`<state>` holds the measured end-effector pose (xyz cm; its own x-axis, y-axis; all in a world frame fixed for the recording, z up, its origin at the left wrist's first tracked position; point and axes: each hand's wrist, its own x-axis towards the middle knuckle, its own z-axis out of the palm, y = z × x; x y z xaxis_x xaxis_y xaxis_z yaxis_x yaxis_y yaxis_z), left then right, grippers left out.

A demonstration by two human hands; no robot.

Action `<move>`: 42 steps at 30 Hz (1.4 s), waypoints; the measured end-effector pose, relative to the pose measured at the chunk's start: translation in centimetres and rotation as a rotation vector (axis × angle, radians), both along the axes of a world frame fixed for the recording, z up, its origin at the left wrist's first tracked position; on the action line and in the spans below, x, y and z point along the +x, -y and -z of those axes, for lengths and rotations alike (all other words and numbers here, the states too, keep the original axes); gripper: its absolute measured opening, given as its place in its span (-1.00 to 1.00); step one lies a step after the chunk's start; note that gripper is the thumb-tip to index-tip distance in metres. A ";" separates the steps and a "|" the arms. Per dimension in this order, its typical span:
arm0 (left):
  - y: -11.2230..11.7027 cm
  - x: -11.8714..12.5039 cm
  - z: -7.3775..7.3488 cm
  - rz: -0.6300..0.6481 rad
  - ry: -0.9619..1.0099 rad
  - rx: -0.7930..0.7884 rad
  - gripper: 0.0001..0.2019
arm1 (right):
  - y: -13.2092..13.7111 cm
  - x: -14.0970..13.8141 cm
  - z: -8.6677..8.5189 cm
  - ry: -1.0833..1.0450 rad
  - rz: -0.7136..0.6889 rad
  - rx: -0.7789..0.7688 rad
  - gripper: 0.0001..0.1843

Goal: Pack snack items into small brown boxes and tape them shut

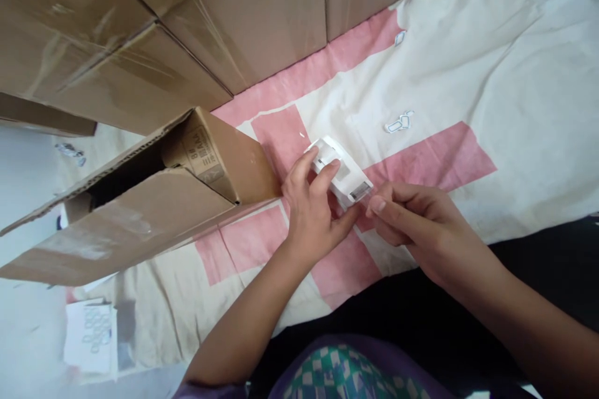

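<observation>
My left hand (312,207) grips a small white carton (344,176) above a pink-and-cream cloth (449,93), fingers curled over its top and thumb under it. My right hand (406,215) is closed at the carton's near end, its fingertips pinched by the grey flap there. What the pinch holds is too small to make out.
An open brown cardboard box (154,199) lies on its side to the left, its mouth near my left hand. Large taped cartons (187,19) stand along the back. Small white scraps (399,123) lie on the cloth. A printed sheet (91,336) lies at lower left.
</observation>
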<state>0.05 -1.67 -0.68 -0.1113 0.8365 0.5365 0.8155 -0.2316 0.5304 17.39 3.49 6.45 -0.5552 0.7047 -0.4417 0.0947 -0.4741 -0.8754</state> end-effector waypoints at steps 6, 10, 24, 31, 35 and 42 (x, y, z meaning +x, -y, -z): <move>0.0 0.0 0.1 -0.003 -0.002 -0.003 -0.28 | 0.0 0.3 -0.2 0.021 -0.023 -0.041 -0.59; 0.0 0.0 0.0 -0.006 -0.016 -0.011 -0.27 | -0.1 0.5 0.5 0.022 -0.017 -0.030 -0.51; -0.2 0.1 -0.2 -0.006 0.008 -0.022 -0.23 | -0.8 0.8 1.9 0.136 -0.102 0.004 -0.56; -0.1 0.0 0.0 -0.014 0.004 -0.041 -0.25 | -1.2 0.7 2.6 0.177 -0.161 0.076 -0.58; -0.1 -0.1 0.0 -0.001 0.008 -0.033 -0.28 | -1.5 0.8 3.0 0.166 -0.186 0.110 -0.62; -0.2 0.0 0.0 -0.008 0.010 -0.024 -0.29 | -2.2 0.9 2.7 0.218 -0.236 0.168 -0.64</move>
<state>0.04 -1.47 -0.65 -0.1236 0.8484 0.5147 0.8117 -0.2120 0.5443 18.29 5.70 3.71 -0.6166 0.6409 -0.4572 0.3779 -0.2685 -0.8861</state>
